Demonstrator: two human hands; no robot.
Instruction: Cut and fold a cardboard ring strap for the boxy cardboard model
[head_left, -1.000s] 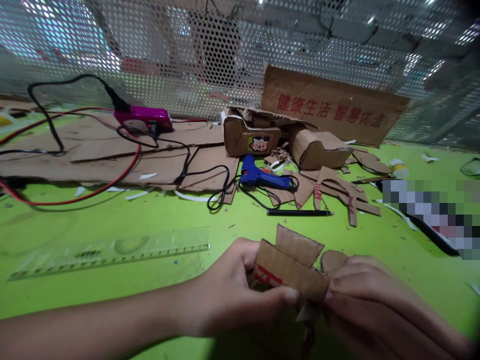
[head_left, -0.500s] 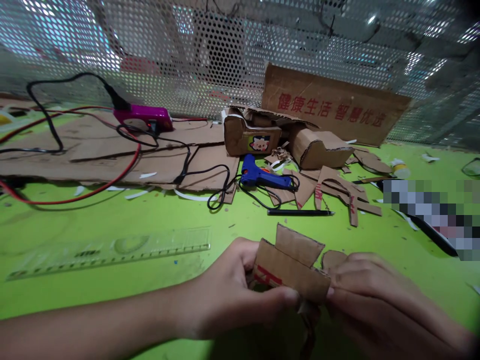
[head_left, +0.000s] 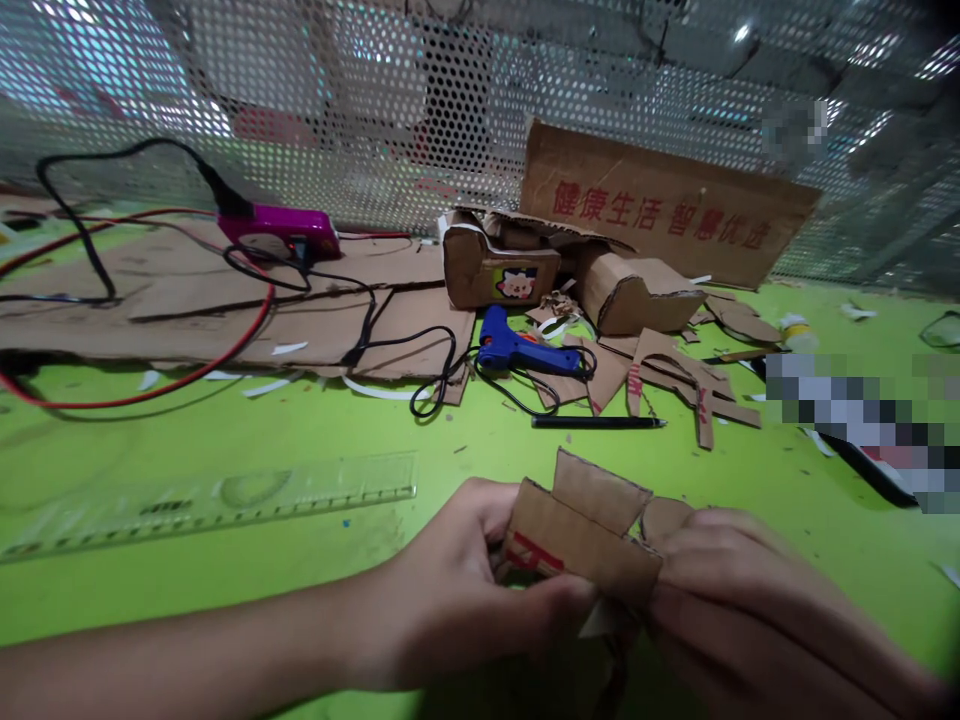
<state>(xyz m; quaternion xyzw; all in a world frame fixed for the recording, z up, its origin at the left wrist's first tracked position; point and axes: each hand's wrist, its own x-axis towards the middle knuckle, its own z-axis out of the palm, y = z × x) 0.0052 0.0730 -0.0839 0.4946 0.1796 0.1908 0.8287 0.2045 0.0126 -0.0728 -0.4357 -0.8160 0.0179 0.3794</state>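
Note:
A small folded cardboard piece (head_left: pixel 585 540) with red print is held up low in the middle of the view, a flap standing from its upper edge. My left hand (head_left: pixel 465 590) grips it from the left, thumb along its lower front edge and fingers behind. At its right end, my right hand (head_left: pixel 742 580) is closed, fingers bent and pressed against the cardboard. A rounded cardboard bit (head_left: pixel 666 517) shows just above the right fingers. Below the piece, a pale scrap and a dark strip hang partly in shadow. The right fingertips are partly hidden.
Beyond the hands lie a black pen (head_left: pixel 598 423), a blue glue gun (head_left: pixel 525 348) and cardboard offcuts (head_left: pixel 675 375). A clear ruler (head_left: pixel 210 505) lies left. Behind stand cardboard shapes (head_left: pixel 499 270), a magenta power strip (head_left: pixel 281 235) with cables, and a perforated metal screen (head_left: pixel 360 110).
The background has shifted slightly left as the view moved. Both hands keep their hold on the cardboard piece; the right fingers have shifted a little and the pale scrap beneath shows more.

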